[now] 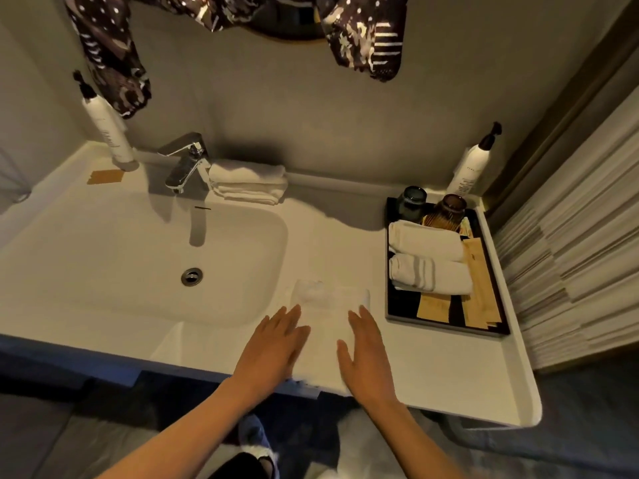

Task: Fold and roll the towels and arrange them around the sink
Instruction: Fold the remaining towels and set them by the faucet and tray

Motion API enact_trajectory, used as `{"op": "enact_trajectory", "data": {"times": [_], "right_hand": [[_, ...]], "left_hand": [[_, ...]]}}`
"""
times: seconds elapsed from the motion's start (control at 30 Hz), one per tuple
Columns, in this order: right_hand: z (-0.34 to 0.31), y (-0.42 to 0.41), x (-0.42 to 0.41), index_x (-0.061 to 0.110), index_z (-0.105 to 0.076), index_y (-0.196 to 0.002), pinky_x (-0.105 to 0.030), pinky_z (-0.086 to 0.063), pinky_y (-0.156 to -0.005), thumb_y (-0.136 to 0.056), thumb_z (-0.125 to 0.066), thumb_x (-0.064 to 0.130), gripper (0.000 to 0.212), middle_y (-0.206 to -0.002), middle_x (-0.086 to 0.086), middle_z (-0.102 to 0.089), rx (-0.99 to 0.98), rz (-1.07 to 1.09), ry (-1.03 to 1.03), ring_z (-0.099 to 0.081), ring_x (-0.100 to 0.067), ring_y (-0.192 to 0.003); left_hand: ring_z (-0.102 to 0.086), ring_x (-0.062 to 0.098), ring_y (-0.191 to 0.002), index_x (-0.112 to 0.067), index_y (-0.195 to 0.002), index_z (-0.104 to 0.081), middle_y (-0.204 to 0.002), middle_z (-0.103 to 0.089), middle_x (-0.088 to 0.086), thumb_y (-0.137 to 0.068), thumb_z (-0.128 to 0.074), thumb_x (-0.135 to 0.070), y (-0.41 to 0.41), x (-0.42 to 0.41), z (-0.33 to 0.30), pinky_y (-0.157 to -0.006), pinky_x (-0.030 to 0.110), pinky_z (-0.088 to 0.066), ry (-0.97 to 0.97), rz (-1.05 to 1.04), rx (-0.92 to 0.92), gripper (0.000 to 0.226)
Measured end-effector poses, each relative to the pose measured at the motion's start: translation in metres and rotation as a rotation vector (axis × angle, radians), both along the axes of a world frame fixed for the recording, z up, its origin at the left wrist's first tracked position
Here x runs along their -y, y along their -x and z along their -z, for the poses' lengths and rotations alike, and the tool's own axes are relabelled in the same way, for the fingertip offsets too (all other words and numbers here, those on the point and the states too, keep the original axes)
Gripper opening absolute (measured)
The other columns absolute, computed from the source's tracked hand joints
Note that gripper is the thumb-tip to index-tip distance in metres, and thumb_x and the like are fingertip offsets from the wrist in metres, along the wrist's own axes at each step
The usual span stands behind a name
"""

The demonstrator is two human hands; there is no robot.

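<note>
Running left to right, the white counter (432, 371) carried a pump bottle (110, 133) at the back left corner, with a tan label (105, 177) stuck flat before it; the basin (138, 257) sank into the counter, its drain (191, 276) near the middle, the chrome tap (185, 164) behind it; a folded towel stack (248, 181) sat just beside the tap against the grey wall (311, 115); patterned cloth (110, 53) hung above. Near the front edge, right of the basin, a white towel (328, 312) lay flat; the left hand (273, 350) rested on its left part, fingers straight, gripping nothing; the right hand (368, 354) lay likewise flat on its right part. Farther right a black tray (394, 305) held two rolled towels (428, 257), two dark cups (430, 205) and paper packets (477, 288); a second bottle (472, 164) stood behind it; a striped curtain (581, 254) hung at the far right.
</note>
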State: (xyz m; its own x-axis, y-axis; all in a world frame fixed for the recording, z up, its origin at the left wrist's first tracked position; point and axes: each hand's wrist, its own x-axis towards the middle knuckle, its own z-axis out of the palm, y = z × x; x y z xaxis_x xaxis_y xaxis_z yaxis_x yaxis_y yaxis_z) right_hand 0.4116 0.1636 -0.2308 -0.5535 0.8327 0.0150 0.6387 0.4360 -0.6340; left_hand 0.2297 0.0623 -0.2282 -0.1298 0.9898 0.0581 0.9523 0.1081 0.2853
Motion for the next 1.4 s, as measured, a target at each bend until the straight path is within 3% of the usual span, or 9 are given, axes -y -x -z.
{"op": "enact_trajectory", "data": {"times": [0.13,0.33,0.6,0.7,0.8,0.93,1.13,1.27,1.4], "right_hand": [[-0.011,0.003,-0.009,0.013,-0.049,-0.129,-0.034,-0.049,-0.088,-0.082,-0.059,0.055,0.065,-0.128,-0.008,-0.059,-0.04,0.496,0.596,-0.06,-0.025,-0.108],[-0.025,0.011,-0.015,0.009,-0.047,-0.126,-0.037,-0.054,-0.088,-0.067,-0.074,0.042,0.072,-0.12,-0.009,-0.059,0.023,0.387,0.858,-0.061,-0.025,-0.102],[-0.077,0.051,0.002,0.016,-0.04,-0.131,-0.032,-0.048,-0.078,-0.082,-0.063,0.039,0.06,-0.12,-0.008,-0.062,0.209,0.243,0.373,-0.063,-0.03,-0.105],[-0.075,0.075,0.022,0.013,-0.032,-0.14,-0.037,-0.049,-0.084,-0.087,-0.059,0.027,0.061,-0.122,-0.009,-0.058,0.417,0.072,0.132,-0.061,-0.029,-0.106],[-0.064,0.093,0.046,0.005,-0.019,-0.15,-0.038,-0.049,-0.084,-0.088,-0.061,0.022,0.077,-0.127,-0.014,-0.051,0.572,-0.075,-0.017,-0.056,-0.029,-0.11],[-0.056,0.094,0.062,0.006,-0.055,-0.113,-0.037,-0.048,-0.051,-0.067,-0.078,0.036,0.059,-0.093,-0.011,-0.059,0.531,-0.117,-0.123,-0.06,-0.025,-0.079],[-0.052,0.075,0.055,0.018,-0.054,-0.112,-0.036,-0.049,-0.081,-0.097,-0.04,0.048,0.036,-0.113,-0.003,-0.052,0.229,0.012,-0.006,-0.05,-0.023,-0.107],[-0.037,0.062,0.047,0.013,-0.036,-0.131,-0.042,-0.046,-0.098,-0.064,-0.066,0.073,0.095,-0.131,-0.006,-0.042,0.178,0.374,0.445,-0.046,-0.028,-0.122],[-0.032,0.064,0.042,0.014,-0.03,-0.14,-0.044,-0.049,-0.097,-0.052,-0.06,0.083,0.116,-0.14,-0.006,-0.046,0.176,0.329,0.715,-0.052,-0.027,-0.123]], "left_hand": [[-0.067,0.006,-0.086,-0.024,-0.094,-0.068,-0.095,-0.072,-0.009,-0.091,-0.061,-0.019,-0.013,0.008,-0.021,-0.073,0.023,-0.052,-0.106,-0.163,0.452,0.009],[-0.073,0.032,-0.075,-0.006,-0.089,-0.073,-0.081,-0.075,0.012,-0.098,-0.054,-0.008,-0.012,-0.01,-0.021,-0.081,0.043,-0.059,0.074,-0.662,1.138,0.021],[-0.06,0.019,-0.063,-0.006,-0.087,-0.065,-0.073,-0.066,0.01,-0.092,-0.056,-0.051,-0.016,-0.038,-0.032,-0.061,0.027,-0.049,0.247,-0.69,1.597,0.047],[-0.069,0.024,-0.099,-0.005,-0.12,-0.065,-0.106,-0.073,0.015,-0.082,-0.066,-0.062,-0.005,-0.041,-0.033,-0.095,0.037,-0.05,0.316,-0.658,1.785,0.068],[-0.067,0.023,-0.108,-0.01,-0.121,-0.064,-0.115,-0.071,0.01,-0.082,-0.064,-0.064,0.012,-0.042,-0.048,-0.105,0.039,-0.046,0.456,-0.599,1.615,0.067],[-0.06,0.015,-0.069,-0.02,-0.075,-0.056,-0.076,-0.064,0.0,-0.08,-0.069,-0.059,0.041,-0.052,-0.057,-0.062,0.03,-0.048,0.302,-0.64,0.772,0.042],[-0.053,0.017,-0.086,-0.01,-0.111,-0.059,-0.103,-0.061,0.004,-0.082,-0.069,-0.057,0.042,-0.069,-0.047,-0.065,0.027,-0.039,0.317,-0.633,0.693,0.056],[-0.061,0.027,-0.099,-0.008,-0.12,-0.055,-0.117,-0.064,0.01,-0.081,-0.06,-0.068,0.03,-0.075,-0.033,-0.068,0.03,-0.041,0.316,-0.649,0.556,0.072],[-0.057,0.031,-0.113,-0.005,-0.135,-0.042,-0.129,-0.057,0.013,-0.081,-0.06,-0.068,0.043,-0.08,-0.03,-0.075,0.031,-0.041,0.387,-0.612,0.598,0.085]]}}
